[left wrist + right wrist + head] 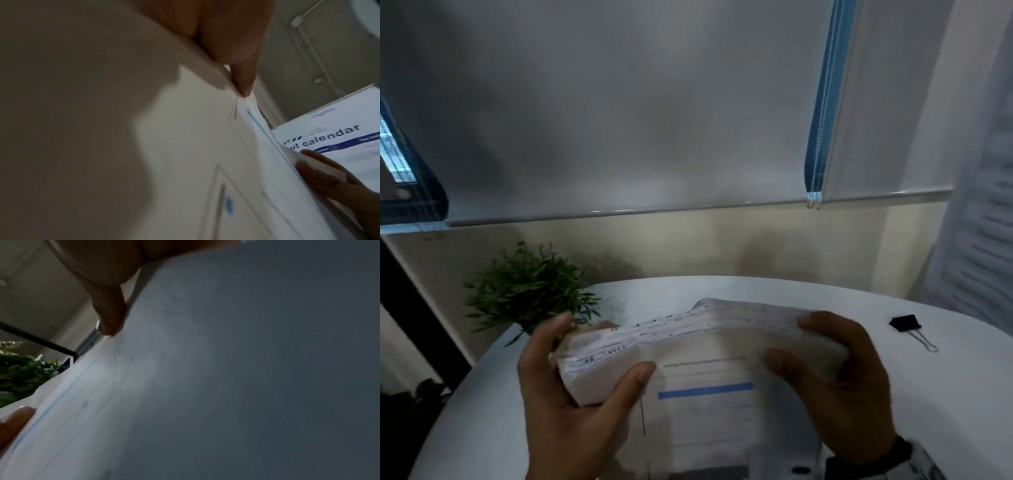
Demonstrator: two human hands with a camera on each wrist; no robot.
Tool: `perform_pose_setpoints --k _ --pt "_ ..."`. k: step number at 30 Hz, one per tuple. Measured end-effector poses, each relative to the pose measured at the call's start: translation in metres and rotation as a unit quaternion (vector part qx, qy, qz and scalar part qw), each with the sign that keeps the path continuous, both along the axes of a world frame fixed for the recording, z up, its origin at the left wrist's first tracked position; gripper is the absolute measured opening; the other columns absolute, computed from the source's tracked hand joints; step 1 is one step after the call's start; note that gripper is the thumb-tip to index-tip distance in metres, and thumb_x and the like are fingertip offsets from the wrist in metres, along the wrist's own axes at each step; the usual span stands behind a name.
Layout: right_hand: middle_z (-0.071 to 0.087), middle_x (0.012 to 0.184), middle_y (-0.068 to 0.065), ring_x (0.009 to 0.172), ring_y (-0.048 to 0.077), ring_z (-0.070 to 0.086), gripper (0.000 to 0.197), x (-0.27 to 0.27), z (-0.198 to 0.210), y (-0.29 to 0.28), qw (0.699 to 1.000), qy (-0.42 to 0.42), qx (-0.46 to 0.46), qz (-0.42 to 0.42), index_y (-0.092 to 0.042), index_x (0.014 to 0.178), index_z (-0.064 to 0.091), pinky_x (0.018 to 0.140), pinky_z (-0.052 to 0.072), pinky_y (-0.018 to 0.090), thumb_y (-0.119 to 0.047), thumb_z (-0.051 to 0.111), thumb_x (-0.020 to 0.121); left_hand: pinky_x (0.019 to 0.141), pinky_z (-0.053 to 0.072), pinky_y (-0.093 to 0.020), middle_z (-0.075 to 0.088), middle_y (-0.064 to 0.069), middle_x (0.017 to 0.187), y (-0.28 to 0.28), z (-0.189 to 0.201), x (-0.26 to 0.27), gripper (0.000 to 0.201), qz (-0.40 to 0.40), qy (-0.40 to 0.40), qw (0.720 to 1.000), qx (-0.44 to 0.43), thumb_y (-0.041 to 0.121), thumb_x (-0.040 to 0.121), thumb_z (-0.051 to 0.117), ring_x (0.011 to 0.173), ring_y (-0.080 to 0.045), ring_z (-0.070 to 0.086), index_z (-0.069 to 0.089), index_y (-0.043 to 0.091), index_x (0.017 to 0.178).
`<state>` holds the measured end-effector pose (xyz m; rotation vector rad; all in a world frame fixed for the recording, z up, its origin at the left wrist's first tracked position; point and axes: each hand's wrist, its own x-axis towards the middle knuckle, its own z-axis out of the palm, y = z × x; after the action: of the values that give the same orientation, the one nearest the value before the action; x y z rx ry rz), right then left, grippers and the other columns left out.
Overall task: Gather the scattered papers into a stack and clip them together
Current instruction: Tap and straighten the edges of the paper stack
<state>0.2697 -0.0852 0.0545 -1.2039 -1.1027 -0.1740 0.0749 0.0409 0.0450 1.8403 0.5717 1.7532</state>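
Observation:
A thick stack of white printed papers (705, 346) is held up on edge above the white table (945, 394), its top edge fanned. My left hand (571, 387) grips its left end, thumb on the near face and fingers behind. My right hand (835, 373) grips the right end the same way. A black binder clip (905, 324) with silver handles lies on the table to the right, apart from both hands. In the left wrist view the paper (185, 146) fills the frame with my thumb (238, 61) on it. The right wrist view shows the paper face (226, 369) and a thumb (109, 311).
A small green potted plant (530, 291) stands at the table's back left, close behind my left hand. A printed sheet reading "calendar" (333, 134) shows beyond the stack in the left wrist view. A window blind (654, 120) and wall rise behind the table.

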Motion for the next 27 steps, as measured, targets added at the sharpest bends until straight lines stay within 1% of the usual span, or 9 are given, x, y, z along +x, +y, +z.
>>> perform_pose_setpoints --k 3,5,8,10,13,17,22,24,27 --pt "0.059 0.113 -0.021 0.109 -0.001 0.056 0.038 0.008 0.002 0.0 0.998 -0.049 0.008 0.039 -0.047 0.1 0.054 0.085 0.046 0.01 -0.048 0.074 0.068 0.091 0.045 -0.015 0.061 0.028 0.112 0.004 0.013 -0.006 0.051 -0.042 0.058 0.996 0.054 0.035 0.07 0.078 0.109 -0.001 0.059 0.048 0.048 0.11" --pt "0.061 0.112 -0.019 0.108 0.001 0.057 0.032 0.009 -0.008 0.005 0.998 -0.05 -0.02 0.04 -0.04 0.095 0.057 0.085 0.047 0.012 -0.044 0.074 0.068 0.081 0.046 -0.007 0.065 0.031 0.102 0.006 0.005 -0.004 0.036 -0.049 0.065 0.997 0.009 0.028 0.071 0.081 0.097 0.008 0.062 0.057 0.044 0.092" --pt "0.063 0.094 -0.031 0.091 -0.01 0.06 0.031 0.004 -0.016 0.013 0.999 0.005 -0.027 0.03 -0.048 0.085 0.061 0.074 0.046 0.003 -0.041 0.081 0.063 0.065 0.049 -0.004 0.065 0.034 0.089 0.006 -0.012 -0.001 0.048 -0.038 0.046 0.998 -0.035 0.018 0.058 0.084 0.084 0.012 0.062 0.059 0.05 0.082" --pt "0.063 0.089 -0.035 0.086 -0.014 0.059 0.039 0.002 -0.017 0.015 1.0 -0.008 -0.024 0.016 -0.052 0.083 0.06 0.07 0.044 -0.001 -0.026 0.082 0.063 0.064 0.051 -0.007 0.064 0.034 0.092 0.006 -0.012 0.0 0.058 -0.037 0.052 0.997 -0.033 0.018 0.055 0.09 0.086 0.01 0.063 0.056 0.053 0.086" --pt "0.062 0.096 -0.033 0.092 -0.013 0.058 0.046 0.0 -0.009 0.011 0.999 -0.037 -0.014 0.016 -0.05 0.093 0.06 0.073 0.044 -0.001 -0.024 0.085 0.063 0.07 0.048 -0.003 0.064 0.032 0.097 0.006 -0.01 -0.007 0.07 -0.032 0.05 0.998 -0.001 0.01 0.055 0.086 0.091 0.008 0.063 0.054 0.054 0.099" --pt "0.063 0.105 -0.024 0.099 -0.007 0.059 0.04 0.002 -0.009 0.011 0.995 -0.025 -0.071 0.058 -0.043 0.098 0.061 0.079 0.045 0.004 -0.043 0.079 0.062 0.064 0.052 -0.007 0.068 0.03 0.09 0.003 -0.012 -0.011 0.052 -0.046 0.063 0.996 -0.037 0.016 0.054 0.089 0.082 0.007 0.066 0.059 0.041 0.088" --pt "0.063 0.085 -0.037 0.083 -0.015 0.059 0.04 -0.001 -0.006 0.015 0.997 0.004 -0.082 0.01 -0.055 0.08 0.062 0.065 0.042 -0.003 -0.027 0.082 0.059 0.058 0.049 -0.004 0.066 0.034 0.087 0.006 -0.014 -0.005 0.05 -0.031 0.061 0.997 -0.037 0.02 0.054 0.089 0.08 0.01 0.065 0.057 0.044 0.083" --pt "0.064 0.088 -0.034 0.084 -0.013 0.06 0.027 -0.001 -0.001 0.012 0.998 -0.009 -0.056 0.017 -0.049 0.082 0.063 0.065 0.044 -0.001 -0.041 0.081 0.063 0.063 0.049 -0.004 0.066 0.033 0.09 0.005 -0.009 -0.008 0.056 -0.033 0.053 0.998 -0.005 0.019 0.053 0.09 0.083 0.009 0.065 0.056 0.046 0.088" --pt "0.065 0.097 -0.026 0.091 -0.007 0.061 0.037 0.0 -0.002 0.01 0.996 -0.008 -0.07 0.062 -0.04 0.09 0.063 0.071 0.047 0.003 -0.043 0.081 0.057 0.083 0.045 -0.007 0.066 0.021 0.103 0.005 -0.008 -0.013 0.062 -0.031 0.075 0.996 0.023 0.027 0.056 0.085 0.098 0.001 0.062 0.051 0.044 0.106"
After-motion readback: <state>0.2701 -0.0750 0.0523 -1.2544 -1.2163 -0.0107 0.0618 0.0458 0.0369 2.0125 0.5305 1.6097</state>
